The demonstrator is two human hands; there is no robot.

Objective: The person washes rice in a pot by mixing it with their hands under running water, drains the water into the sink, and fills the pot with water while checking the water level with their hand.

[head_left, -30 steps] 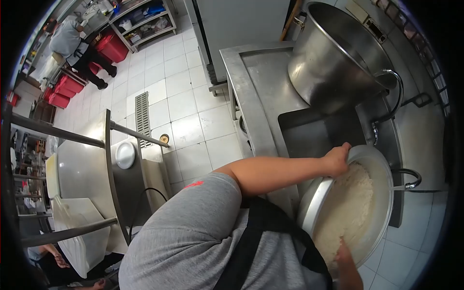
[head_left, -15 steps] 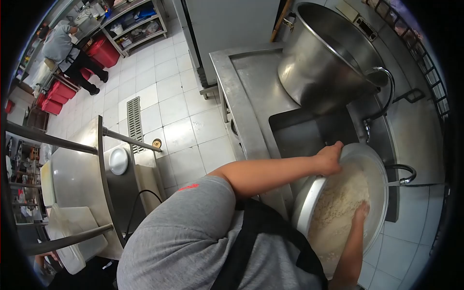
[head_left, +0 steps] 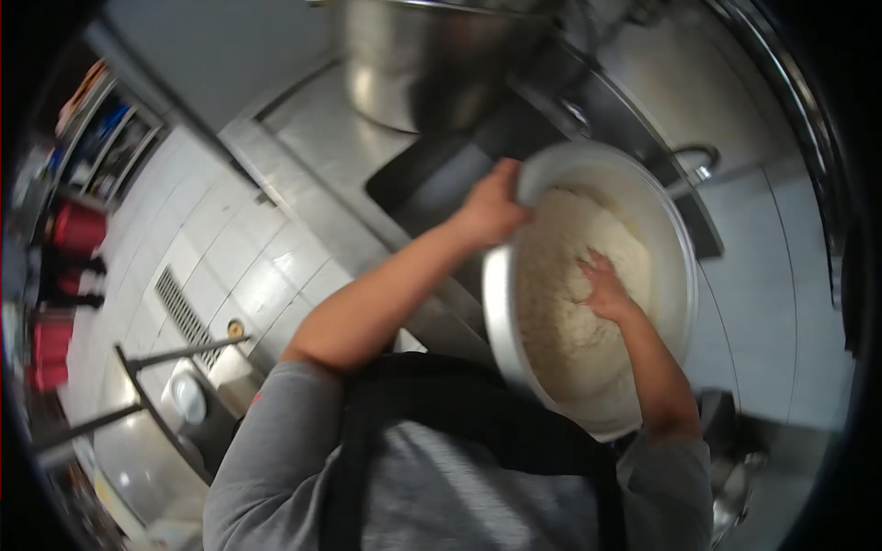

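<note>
A large silver metal basin [head_left: 497,317] stands tilted at the sink's edge, holding a pale, crumbly flour mixture [head_left: 579,335]. My left hand [head_left: 496,209] is closed around the basin's rim on its upper left side. Inside the basin, my right hand [head_left: 604,289] rests on the mixture with its fingers spread, and some fingertips touch or sink into it. No tool shows in that hand.
Behind the basin is a steel sink [head_left: 427,184] with a faucet [head_left: 695,163]. A big steel pot [head_left: 395,78] sits on the counter. Lower left stands a steel table [head_left: 147,459]; red bins [head_left: 78,227] are farther off. A drain grate [head_left: 184,308] lies in the tiled floor.
My view has swung, so the basin appears farther left and higher. My right hand has moved from the basin's right side toward the middle of the mixture. My left hand keeps the rim.
</note>
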